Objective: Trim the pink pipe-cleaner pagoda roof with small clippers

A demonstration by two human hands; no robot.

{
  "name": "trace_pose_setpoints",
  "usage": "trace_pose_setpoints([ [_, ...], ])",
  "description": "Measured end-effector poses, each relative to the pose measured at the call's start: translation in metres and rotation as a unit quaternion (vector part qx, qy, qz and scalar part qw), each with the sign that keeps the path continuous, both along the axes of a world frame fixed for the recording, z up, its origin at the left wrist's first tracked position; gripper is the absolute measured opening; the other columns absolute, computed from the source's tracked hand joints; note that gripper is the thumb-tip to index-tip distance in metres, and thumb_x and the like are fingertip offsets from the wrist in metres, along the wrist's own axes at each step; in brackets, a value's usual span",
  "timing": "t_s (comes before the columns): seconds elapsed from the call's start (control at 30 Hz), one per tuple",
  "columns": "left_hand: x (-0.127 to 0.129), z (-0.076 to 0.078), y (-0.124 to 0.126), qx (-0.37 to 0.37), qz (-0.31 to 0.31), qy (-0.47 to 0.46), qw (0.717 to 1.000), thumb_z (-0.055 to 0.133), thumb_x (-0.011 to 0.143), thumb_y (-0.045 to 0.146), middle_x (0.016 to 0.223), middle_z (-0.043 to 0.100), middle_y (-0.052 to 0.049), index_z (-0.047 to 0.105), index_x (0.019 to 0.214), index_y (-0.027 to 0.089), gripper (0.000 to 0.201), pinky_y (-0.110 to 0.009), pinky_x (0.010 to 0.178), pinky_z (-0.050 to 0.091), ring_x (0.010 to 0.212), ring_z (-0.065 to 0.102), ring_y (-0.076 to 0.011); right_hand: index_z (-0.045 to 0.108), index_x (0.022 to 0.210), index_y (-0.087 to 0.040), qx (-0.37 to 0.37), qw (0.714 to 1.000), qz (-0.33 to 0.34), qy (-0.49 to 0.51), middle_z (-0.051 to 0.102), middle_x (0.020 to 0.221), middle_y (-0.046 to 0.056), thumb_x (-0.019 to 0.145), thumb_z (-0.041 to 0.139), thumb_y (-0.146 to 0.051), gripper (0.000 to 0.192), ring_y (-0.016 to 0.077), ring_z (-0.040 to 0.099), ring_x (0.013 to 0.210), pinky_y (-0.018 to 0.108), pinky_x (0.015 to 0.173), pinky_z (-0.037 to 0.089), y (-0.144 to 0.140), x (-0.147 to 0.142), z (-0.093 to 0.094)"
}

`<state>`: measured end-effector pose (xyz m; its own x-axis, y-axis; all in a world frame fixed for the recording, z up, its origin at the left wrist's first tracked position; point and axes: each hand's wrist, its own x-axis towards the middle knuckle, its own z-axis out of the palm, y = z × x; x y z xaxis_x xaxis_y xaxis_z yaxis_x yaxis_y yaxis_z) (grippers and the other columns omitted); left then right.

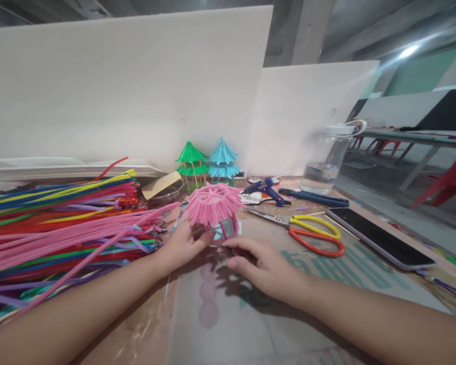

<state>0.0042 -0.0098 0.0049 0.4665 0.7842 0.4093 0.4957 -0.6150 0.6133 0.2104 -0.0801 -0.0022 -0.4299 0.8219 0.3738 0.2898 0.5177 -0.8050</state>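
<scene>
A small pavilion model with a pink pipe-cleaner roof (214, 203) and a pale blue base stands on the table in front of me. My left hand (182, 246) rests against its left side, fingers touching the base. My right hand (260, 263) lies flat on the table just in front of it, fingertips at the base. Neither hand lifts it. A big heap of coloured pipe cleaners (61, 223) lies to the left, beside my left forearm.
Green (192, 162) and blue (222, 161) finished pavilions stand at the back by a white board. A blue glue gun (266, 190), scissors (307, 230), blue pliers (314, 197), a phone (380, 235) and a clear water jug (329, 159) lie to the right.
</scene>
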Motion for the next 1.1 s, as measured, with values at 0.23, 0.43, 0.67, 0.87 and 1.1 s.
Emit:
trace_pose_setpoints([
  [0.23,-0.004,0.0024,-0.0009,0.087,0.026,0.022,0.996,0.05,0.088,0.045,0.066,0.062,-0.002,0.057,0.07,0.019,0.032,-0.032,0.068,0.051,0.066,0.062,-0.0207,0.063,0.114,-0.018,-0.037,0.993,-0.062,0.098,0.067,0.096,0.007,0.097,0.048,-0.051,0.04,0.022,0.062,0.088,0.034,0.079,0.049,0.0032,0.0023,-0.0059],
  [0.43,-0.0011,0.007,-0.0043,0.104,0.008,-0.003,0.995,0.051,0.09,0.042,0.099,0.075,-0.008,0.066,0.092,0.019,0.028,-0.037,0.092,0.053,0.098,0.069,-0.0266,0.063,0.113,-0.02,-0.047,0.988,-0.064,0.133,0.062,0.09,0.007,0.095,0.053,-0.06,0.046,0.0217,0.058,0.086,0.032,0.074,0.047,0.0059,0.0013,-0.0093],
  [0.67,-0.0036,0.0026,-0.004,0.085,0.017,0.016,0.996,0.051,0.087,0.04,0.093,0.075,-0.008,0.067,0.093,0.018,0.028,-0.038,0.089,0.055,0.095,0.068,-0.0268,0.061,0.09,-0.019,-0.128,0.977,-0.004,0.17,0.045,0.071,-0.001,0.087,0.052,-0.076,0.058,0.0153,0.042,0.065,0.027,0.057,0.033,0.005,-0.0026,-0.0042],
  [0.87,-0.0038,0.0024,-0.0037,0.086,0.022,0.057,0.994,0.047,0.086,0.038,0.081,0.072,-0.007,0.063,0.082,0.018,0.026,-0.038,0.081,0.055,0.085,0.067,-0.0258,0.055,0.087,-0.019,-0.186,0.962,0.011,0.198,0.039,0.068,-0.005,0.079,0.061,-0.078,0.06,0.011,0.03,0.058,0.025,0.051,0.023,0.0065,-0.0029,-0.0013],
  [1.1,-0.0033,0.0027,-0.0026,0.091,0.024,0.066,0.993,0.049,0.085,0.034,0.084,0.072,-0.008,0.062,0.078,0.018,0.022,-0.037,0.083,0.053,0.087,0.067,-0.0256,0.057,0.084,-0.018,-0.205,0.959,0.016,0.194,0.034,0.061,-0.007,0.076,0.062,-0.08,0.062,0.0093,0.027,0.053,0.024,0.048,0.019,0.0065,-0.0028,0.0],
])
